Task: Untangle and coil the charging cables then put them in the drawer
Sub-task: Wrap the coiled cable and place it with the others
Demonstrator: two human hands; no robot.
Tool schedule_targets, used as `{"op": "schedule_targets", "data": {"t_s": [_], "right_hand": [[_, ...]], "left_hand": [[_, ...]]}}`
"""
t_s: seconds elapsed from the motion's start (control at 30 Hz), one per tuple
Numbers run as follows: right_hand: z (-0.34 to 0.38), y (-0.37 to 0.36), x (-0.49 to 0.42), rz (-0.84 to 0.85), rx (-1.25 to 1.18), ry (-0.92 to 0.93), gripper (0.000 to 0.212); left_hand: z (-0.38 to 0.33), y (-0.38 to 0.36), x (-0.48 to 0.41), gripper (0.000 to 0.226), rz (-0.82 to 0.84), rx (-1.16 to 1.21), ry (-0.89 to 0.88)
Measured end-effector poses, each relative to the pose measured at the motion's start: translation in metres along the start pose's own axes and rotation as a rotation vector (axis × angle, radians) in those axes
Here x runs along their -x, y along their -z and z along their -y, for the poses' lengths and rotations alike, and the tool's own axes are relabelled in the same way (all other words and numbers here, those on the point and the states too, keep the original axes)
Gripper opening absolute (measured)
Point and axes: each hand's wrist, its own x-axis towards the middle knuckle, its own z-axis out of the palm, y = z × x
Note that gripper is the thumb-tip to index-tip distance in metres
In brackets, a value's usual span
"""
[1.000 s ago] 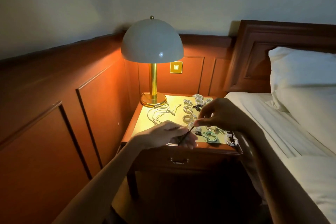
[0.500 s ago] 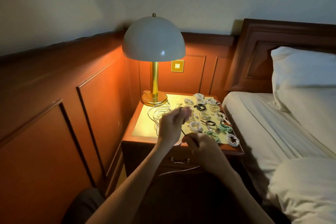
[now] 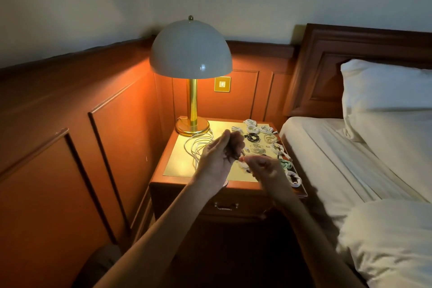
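My left hand [image 3: 218,159] is raised above the nightstand [image 3: 187,181], its fingers curled around a dark cable [image 3: 235,151] wound in the palm. Just right of it, my right hand [image 3: 264,168] pinches the end of that same cable near the left fingertips. A loose white cable [image 3: 195,145] lies spread on the top by the lamp base. Several coiled cables sit on the right half: white ones [image 3: 251,127], a black one [image 3: 252,137], a green one [image 3: 286,164]. The drawer [image 3: 225,206] below is closed, its metal handle visible between my forearms.
A gold lamp [image 3: 191,58] with a white dome shade stands at the nightstand's back left. Wood panelling [image 3: 70,147] runs along the left. A bed with a white sheet [image 3: 339,159] and pillows [image 3: 385,91] adjoins the right side. A wall switch [image 3: 222,83] sits behind.
My right hand rose from below the nightstand's front edge to just beside the left hand, drawing the dark cable up. The left hand tilted more upright.
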Motion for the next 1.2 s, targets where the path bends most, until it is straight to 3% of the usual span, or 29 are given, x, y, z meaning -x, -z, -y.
{"op": "schedule_targets", "data": {"t_s": [0.07,0.1,0.17,0.23,0.33,0.4,0.47,0.53,0.63,0.77,0.83,0.93,1.03,1.13,1.2], "right_hand": [[-0.008,-0.025,0.015,0.022,0.086,-0.019,0.02],[-0.009,-0.032,0.019,0.017,0.173,-0.001,0.021],[-0.006,-0.036,0.024,0.033,0.342,0.053,0.022],[0.001,-0.027,0.025,0.09,0.46,0.079,0.019],[0.015,0.005,0.015,0.159,0.644,0.143,0.017],[0.025,0.028,0.008,0.211,0.629,0.19,0.014],[0.036,0.046,0.001,0.233,0.487,0.191,0.012],[0.039,0.054,-0.006,0.21,0.272,0.16,0.014],[0.035,0.044,-0.008,0.161,-0.037,0.179,0.018],[0.034,0.007,-0.003,0.018,-0.286,0.113,0.028],[0.033,-0.005,-0.002,-0.016,-0.245,0.113,0.035],[0.034,-0.013,-0.005,-0.05,-0.017,0.076,0.023],[0.033,-0.021,-0.008,-0.132,0.202,0.067,0.031],[0.029,-0.032,-0.005,-0.222,0.352,0.164,0.027],[0.025,-0.033,-0.007,-0.257,0.379,0.196,0.026]], "left_hand": [[0.014,0.001,-0.01,0.022,-0.214,-0.002,-0.081],[0.022,0.005,-0.013,0.019,-0.28,-0.168,-0.165],[0.036,0.019,-0.014,0.018,-0.304,-0.781,-0.422],[0.04,0.035,-0.013,0.022,-0.157,-1.231,-0.586],[0.033,0.05,-0.007,0.023,0.294,-1.463,-0.512],[0.026,0.047,0.003,0.027,0.453,-1.416,-0.282],[0.018,0.036,0.01,0.037,0.454,-1.175,-0.012],[0.012,0.023,0.013,0.036,0.449,-0.942,0.092],[0.006,0.007,0.013,0.03,0.422,-0.629,0.045],[0.013,-0.008,0.01,0.036,0.176,-0.466,-0.072],[0.015,-0.012,0.008,0.038,0.051,-0.406,-0.091],[0.013,-0.009,0.006,0.043,-0.054,-0.329,-0.07],[0.012,-0.01,0.008,0.042,-0.183,-0.391,-0.027],[0.011,-0.008,0.004,0.035,-0.318,-0.816,-0.118],[0.009,-0.002,0.0,0.036,-0.266,-0.986,-0.198]]}}
